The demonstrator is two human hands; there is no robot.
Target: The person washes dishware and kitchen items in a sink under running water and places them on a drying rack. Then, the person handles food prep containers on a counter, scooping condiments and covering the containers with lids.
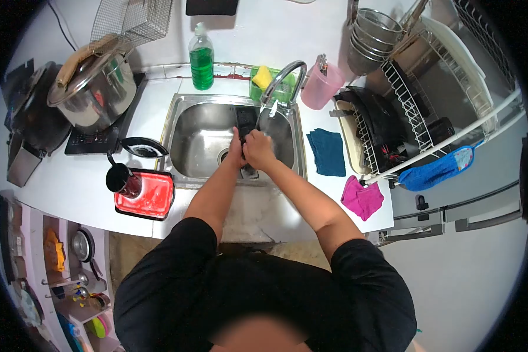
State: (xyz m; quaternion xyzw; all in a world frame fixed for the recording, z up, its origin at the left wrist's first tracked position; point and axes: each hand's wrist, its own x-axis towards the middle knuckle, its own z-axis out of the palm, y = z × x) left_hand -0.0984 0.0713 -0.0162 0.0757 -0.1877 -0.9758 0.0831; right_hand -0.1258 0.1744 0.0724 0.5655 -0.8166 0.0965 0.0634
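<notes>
Curled fingers of the right hand [259, 150] close on a long dark object [246, 119] inside the steel sink [196, 126], below the faucet [300, 69]; the left hand [236, 154] meets it from the other side, though whether it grips cannot be told. A green bottle [202, 63] stands behind the sink, a red tray [149, 202] lies to its left, and a folded blue cloth [327, 152] to its right.
</notes>
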